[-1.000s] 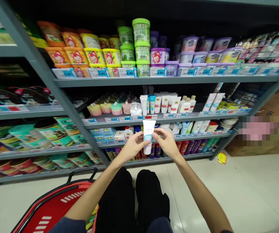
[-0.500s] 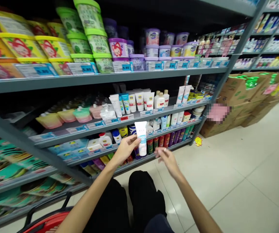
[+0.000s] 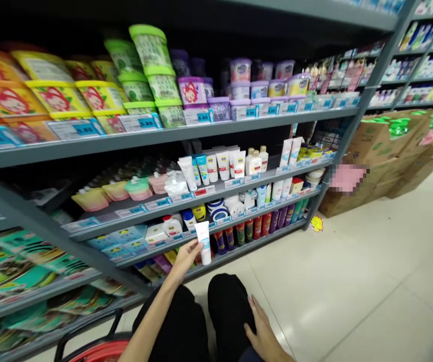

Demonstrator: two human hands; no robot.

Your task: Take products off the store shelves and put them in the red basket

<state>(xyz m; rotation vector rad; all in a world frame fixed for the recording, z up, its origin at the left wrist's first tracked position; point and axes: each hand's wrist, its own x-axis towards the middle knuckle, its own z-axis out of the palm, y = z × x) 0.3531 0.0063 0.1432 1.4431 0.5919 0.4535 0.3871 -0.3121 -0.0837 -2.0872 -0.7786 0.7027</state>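
My left hand (image 3: pixel 185 257) is closed on a white tube with a blue label (image 3: pixel 203 242), held upright in front of the lower store shelves (image 3: pixel 216 229). My right hand (image 3: pixel 262 329) holds nothing; it lies flat with fingers apart on my right knee, which is in black trousers (image 3: pixel 228 311). More white tubes (image 3: pixel 220 165) stand in a row on the middle shelf above the held tube.
A red shopping basket (image 3: pixel 95 348) with a black handle sits at my lower left. Grey shelves hold green, yellow and purple tubs (image 3: pixel 152 75) above and bottles below. Stacked cardboard boxes (image 3: pixel 393 151) stand at the right. A light tiled floor (image 3: pixel 344 281) stretches to the right.
My right hand has let go of the tube and dropped onto my knee. My left hand has lowered the tube. The view has swung to the right.
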